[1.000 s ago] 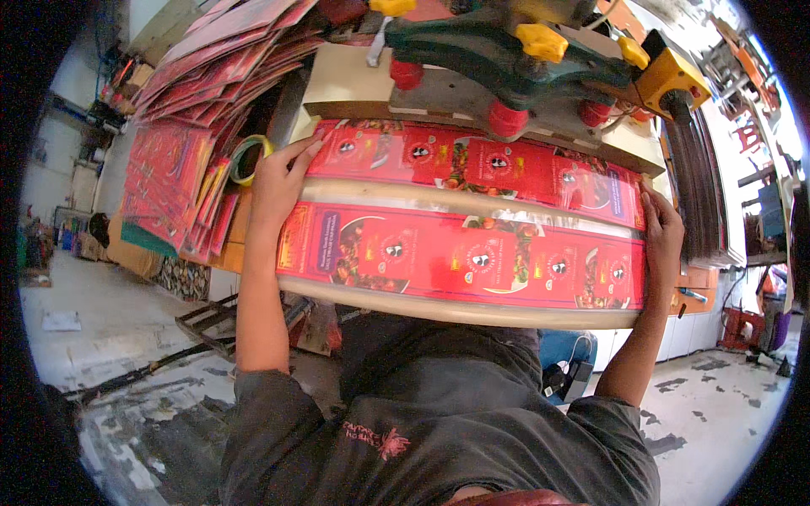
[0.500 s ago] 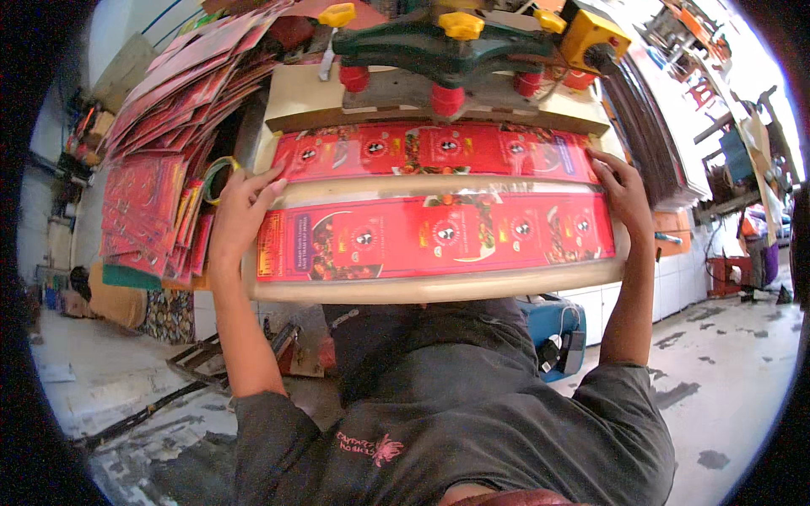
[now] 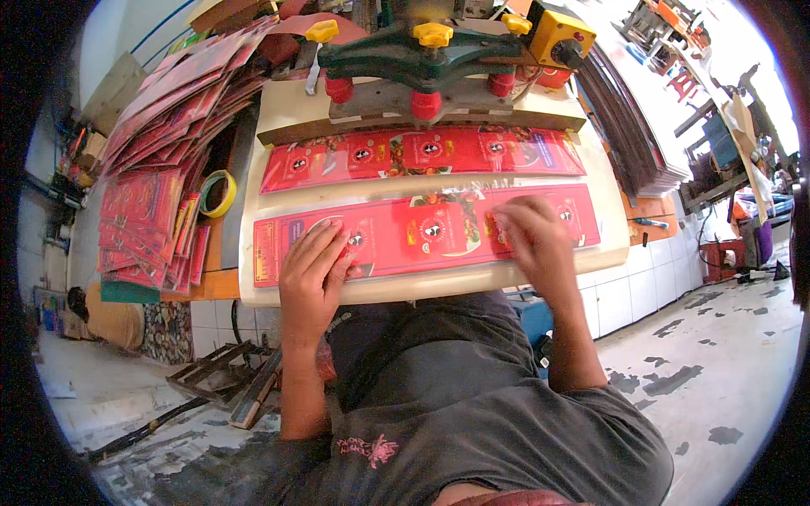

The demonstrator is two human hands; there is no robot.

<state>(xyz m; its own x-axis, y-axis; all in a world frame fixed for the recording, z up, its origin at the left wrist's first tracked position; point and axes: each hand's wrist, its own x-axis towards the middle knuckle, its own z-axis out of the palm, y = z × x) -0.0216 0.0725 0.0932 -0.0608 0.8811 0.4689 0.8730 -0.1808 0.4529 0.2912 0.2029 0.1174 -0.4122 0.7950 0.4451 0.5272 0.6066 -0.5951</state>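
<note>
Two long red printed plastic-covered strips lie side by side on a pale board (image 3: pixel 392 289) in front of me. My left hand (image 3: pixel 314 268) rests with its fingers stretched over the left part of the near strip (image 3: pixel 392 232). Toward its right end, my right hand (image 3: pixel 540 240) is on the same strip, fingers bent and drawn together; whatever is between the fingertips is hidden. The far strip (image 3: pixel 456 150) lies beneath the front edge of a press with a dark green frame (image 3: pixel 422 57), yellow knobs and red feet. Neither hand touches that strip.
Stacks of red printed sheets (image 3: pixel 143 211) lean at the left, beside a yellow tape roll (image 3: pixel 218 194). A yellow control box (image 3: pixel 560 38) sits by the press. Dark flat sheets (image 3: pixel 633 126) are piled at the right. A metal frame (image 3: pixel 211 375) stands on the floor at left.
Both hands have left the outer ends of the far strip and come inward and nearer, onto the near strip. The board and strips appear slightly turned and shifted in view.
</note>
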